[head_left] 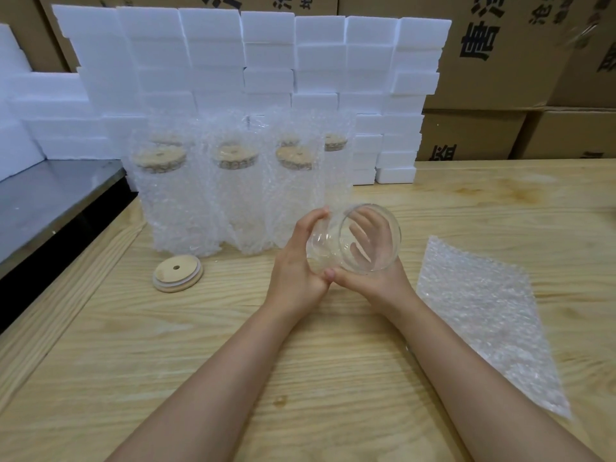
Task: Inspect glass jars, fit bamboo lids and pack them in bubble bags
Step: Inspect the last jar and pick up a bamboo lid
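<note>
Gripping a glass jar (368, 240), left hand (295, 265) and right hand (373, 280) hover away from surface (316, 368) edges. Bubble bags (173, 215) behind hold lidded jars (235, 159).

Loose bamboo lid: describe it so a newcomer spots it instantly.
On the wooden table, look in front of the row of bagged jars, at its left end. The bamboo lid lies flat and bare; every other lid sits on a jar inside a bubble bag.

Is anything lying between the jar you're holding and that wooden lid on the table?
Nothing visible. The lid lies on bare table, left of the jar that the left hand and right hand hold. The wrapped jars stand behind that path, not in it.
</note>
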`<state>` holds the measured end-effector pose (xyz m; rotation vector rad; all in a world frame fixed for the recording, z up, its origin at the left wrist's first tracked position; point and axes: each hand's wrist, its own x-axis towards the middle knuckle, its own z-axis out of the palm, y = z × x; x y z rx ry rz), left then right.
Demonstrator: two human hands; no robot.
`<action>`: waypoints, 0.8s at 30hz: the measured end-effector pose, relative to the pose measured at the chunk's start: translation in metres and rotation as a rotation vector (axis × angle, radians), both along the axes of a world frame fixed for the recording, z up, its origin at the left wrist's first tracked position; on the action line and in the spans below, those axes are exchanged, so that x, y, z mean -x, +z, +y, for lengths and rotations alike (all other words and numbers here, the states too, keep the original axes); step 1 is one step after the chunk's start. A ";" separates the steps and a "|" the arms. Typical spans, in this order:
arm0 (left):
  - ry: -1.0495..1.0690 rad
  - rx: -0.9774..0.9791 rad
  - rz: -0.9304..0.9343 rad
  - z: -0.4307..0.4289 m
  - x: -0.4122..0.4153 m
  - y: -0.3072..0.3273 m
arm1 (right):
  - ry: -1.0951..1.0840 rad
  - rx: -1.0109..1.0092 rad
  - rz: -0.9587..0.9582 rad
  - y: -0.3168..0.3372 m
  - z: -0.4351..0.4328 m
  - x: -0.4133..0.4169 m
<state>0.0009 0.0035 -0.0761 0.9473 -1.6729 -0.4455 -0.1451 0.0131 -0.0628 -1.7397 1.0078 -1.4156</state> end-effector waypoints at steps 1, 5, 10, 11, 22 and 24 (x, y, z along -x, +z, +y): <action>0.008 -0.002 -0.008 0.000 0.000 0.000 | -0.002 -0.001 0.001 0.000 0.000 0.001; 0.026 -0.014 -0.013 0.001 0.000 0.001 | -0.044 -0.023 0.007 -0.001 0.001 0.000; 0.012 -0.036 0.000 0.000 0.001 0.001 | -0.099 0.003 0.061 0.003 0.004 0.000; 0.005 -0.040 0.010 0.000 0.002 0.000 | -0.109 0.012 0.066 0.004 0.004 0.000; 0.006 -0.061 0.033 0.002 0.002 0.003 | -0.187 0.105 0.198 0.007 0.007 -0.005; 0.028 -0.030 -0.003 0.004 0.003 0.007 | -0.189 0.128 0.213 0.007 0.006 -0.005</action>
